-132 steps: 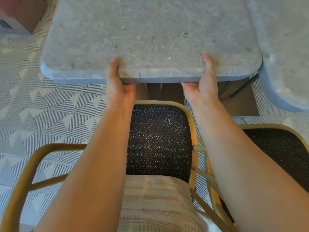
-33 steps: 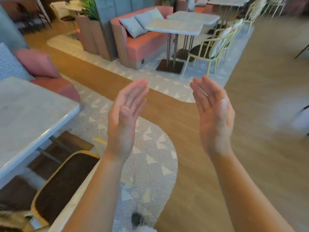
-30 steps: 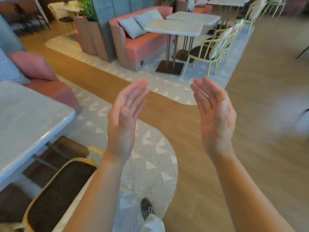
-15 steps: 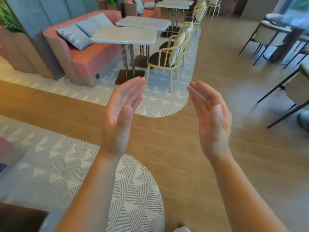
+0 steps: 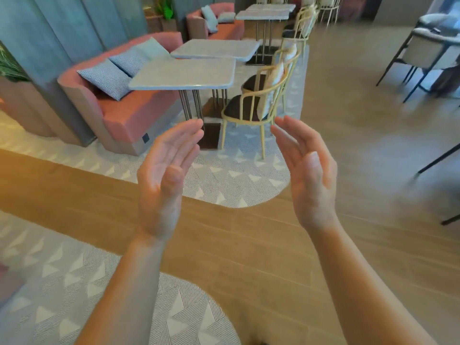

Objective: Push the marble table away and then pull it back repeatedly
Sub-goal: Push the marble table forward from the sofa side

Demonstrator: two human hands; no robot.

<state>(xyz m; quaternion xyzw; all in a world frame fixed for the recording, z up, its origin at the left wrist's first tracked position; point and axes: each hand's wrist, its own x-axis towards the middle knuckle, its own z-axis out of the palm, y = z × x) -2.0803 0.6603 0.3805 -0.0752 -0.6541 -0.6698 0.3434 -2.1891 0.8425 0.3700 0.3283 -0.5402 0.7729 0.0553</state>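
Observation:
My left hand (image 5: 164, 175) and my right hand (image 5: 310, 170) are raised in front of me, palms facing each other, fingers straight and empty. Neither touches anything. The marble table I held earlier is out of the frame. Further off, beyond my fingertips, a marble table (image 5: 184, 72) on metal legs stands on a patterned rug, with a second marble table (image 5: 219, 48) just behind it.
A pink sofa (image 5: 119, 105) with striped cushions runs left of those tables. A yellow-framed chair (image 5: 254, 108) stands on their right. Dark-legged chairs (image 5: 428, 53) are at the far right. Wooden floor (image 5: 249, 245) lies between a near grey rug (image 5: 74, 295) and the far rug.
My hands left the marble table's edge and rose empty. The view turned right, away from that table, then closed in on the far tables and sofa.

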